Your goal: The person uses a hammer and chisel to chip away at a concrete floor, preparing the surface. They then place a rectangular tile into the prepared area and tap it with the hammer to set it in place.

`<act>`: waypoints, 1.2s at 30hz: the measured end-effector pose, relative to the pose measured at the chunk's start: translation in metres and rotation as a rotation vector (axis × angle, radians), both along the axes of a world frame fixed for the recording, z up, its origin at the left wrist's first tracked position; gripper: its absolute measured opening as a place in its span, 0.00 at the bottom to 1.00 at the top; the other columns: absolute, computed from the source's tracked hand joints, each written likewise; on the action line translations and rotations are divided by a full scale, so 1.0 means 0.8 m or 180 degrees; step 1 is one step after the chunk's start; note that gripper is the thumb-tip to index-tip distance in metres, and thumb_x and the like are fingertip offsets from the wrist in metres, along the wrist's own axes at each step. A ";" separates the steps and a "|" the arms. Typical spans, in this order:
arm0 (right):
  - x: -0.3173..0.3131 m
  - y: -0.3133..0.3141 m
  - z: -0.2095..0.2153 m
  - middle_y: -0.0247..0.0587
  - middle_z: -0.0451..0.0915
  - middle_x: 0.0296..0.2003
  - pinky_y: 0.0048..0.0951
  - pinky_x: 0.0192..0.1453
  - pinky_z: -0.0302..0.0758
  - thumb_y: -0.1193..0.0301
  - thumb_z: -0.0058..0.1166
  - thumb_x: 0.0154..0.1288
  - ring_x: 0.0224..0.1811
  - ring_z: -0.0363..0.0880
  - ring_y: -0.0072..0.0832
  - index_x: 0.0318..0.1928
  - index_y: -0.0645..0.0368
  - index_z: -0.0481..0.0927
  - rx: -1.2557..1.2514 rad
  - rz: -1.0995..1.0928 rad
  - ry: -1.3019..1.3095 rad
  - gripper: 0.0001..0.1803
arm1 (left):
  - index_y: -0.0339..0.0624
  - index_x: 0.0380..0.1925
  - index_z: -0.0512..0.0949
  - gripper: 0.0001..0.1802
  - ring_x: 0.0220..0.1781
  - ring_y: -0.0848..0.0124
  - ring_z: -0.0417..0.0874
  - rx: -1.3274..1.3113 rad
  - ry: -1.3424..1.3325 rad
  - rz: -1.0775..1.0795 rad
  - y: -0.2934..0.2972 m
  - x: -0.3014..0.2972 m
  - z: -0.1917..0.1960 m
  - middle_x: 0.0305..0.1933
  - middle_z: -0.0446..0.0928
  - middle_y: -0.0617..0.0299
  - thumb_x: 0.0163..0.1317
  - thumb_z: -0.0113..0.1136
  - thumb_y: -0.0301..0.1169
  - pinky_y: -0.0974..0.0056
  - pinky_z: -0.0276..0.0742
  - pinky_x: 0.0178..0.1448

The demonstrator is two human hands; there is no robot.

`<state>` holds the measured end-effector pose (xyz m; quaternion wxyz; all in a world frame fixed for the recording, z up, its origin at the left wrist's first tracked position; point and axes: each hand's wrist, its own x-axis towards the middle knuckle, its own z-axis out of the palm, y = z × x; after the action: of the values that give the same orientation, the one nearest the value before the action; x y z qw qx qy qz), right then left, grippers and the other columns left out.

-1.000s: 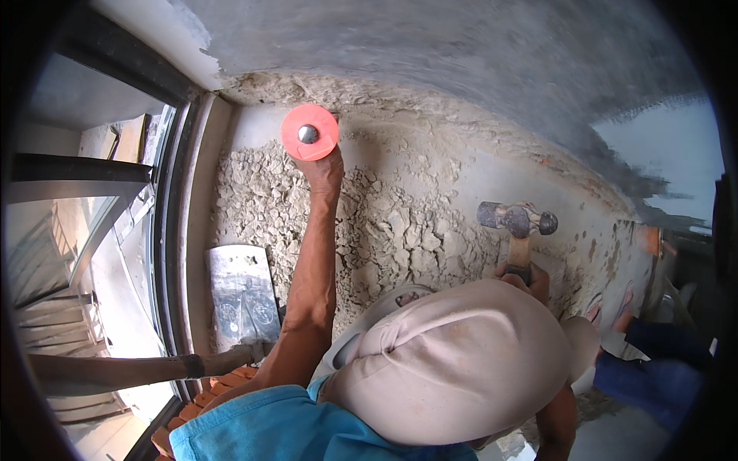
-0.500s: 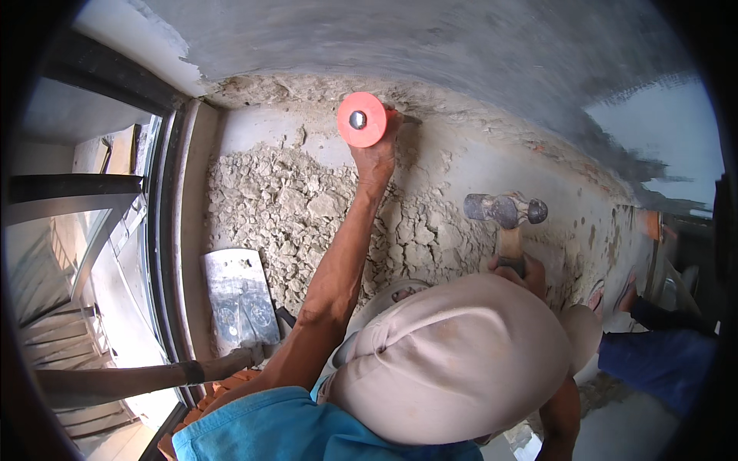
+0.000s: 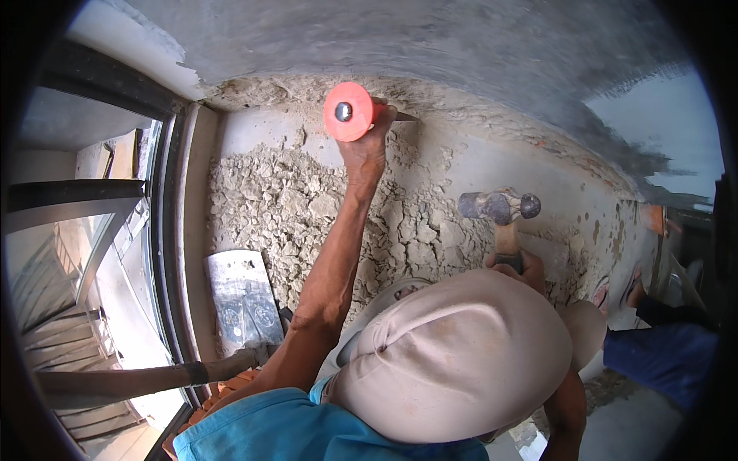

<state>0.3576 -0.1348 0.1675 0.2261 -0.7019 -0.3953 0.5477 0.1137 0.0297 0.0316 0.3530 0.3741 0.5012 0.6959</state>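
Note:
My left hand (image 3: 363, 150) is wrapped round a chisel with a round red hand guard (image 3: 358, 125). Its metal striking end faces up, and its dark blade points right toward the chipped base of the wall (image 3: 461, 115). To the right, my right hand (image 3: 530, 270) grips the handle of a hammer (image 3: 500, 206) with a worn, rounded metal head. The hammer is apart from the chisel. A beige cap-like cloth form (image 3: 461, 353) covers much of my right forearm. Broken mortar rubble (image 3: 269, 207) lies under and beside my left forearm.
A flat metal blade (image 3: 244, 296) on a long wooden handle (image 3: 115, 384) lies at the left. Beside it runs a dark window frame (image 3: 171, 223) with glass. At the right edge show another person's dark blue trouser leg (image 3: 653, 361) and foot.
My left hand and the chisel have shifted slightly left and toward the wall, showing more of the blade. The hammer has moved a little left. Both grips are unchanged.

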 end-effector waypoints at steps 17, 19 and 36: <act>-0.004 0.001 0.030 0.29 0.71 0.18 0.21 0.17 0.61 0.72 0.54 0.59 0.15 0.66 0.15 0.38 0.61 0.78 -0.0233 -0.0444 0.0101 0.07 | 0.37 0.41 0.81 0.11 0.41 0.72 0.81 -0.0104 -0.0669 -0.0101 -0.008 0.029 0.015 0.40 0.82 0.64 0.59 0.71 0.24 0.65 0.78 0.49; -0.006 0.001 0.030 0.29 0.71 0.18 0.21 0.17 0.61 0.72 0.54 0.59 0.15 0.66 0.15 0.38 0.61 0.78 -0.0194 -0.0408 0.0098 0.08 | 0.35 0.40 0.81 0.10 0.37 0.72 0.82 -0.0172 -0.0240 -0.0177 0.000 0.056 0.005 0.39 0.82 0.61 0.60 0.70 0.25 0.66 0.79 0.42; 0.004 0.001 0.031 0.32 0.74 0.20 0.23 0.20 0.67 0.71 0.57 0.59 0.16 0.69 0.17 0.39 0.64 0.78 -0.0133 -0.0368 0.0187 0.10 | 0.34 0.34 0.81 0.09 0.35 0.73 0.81 0.0186 0.0858 0.0465 0.015 -0.012 -0.010 0.34 0.81 0.64 0.57 0.72 0.26 0.66 0.78 0.42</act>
<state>0.3611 -0.1338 0.1919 0.2542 -0.7117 -0.3357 0.5622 0.1044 0.0418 0.0234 0.2199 0.4367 0.5494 0.6776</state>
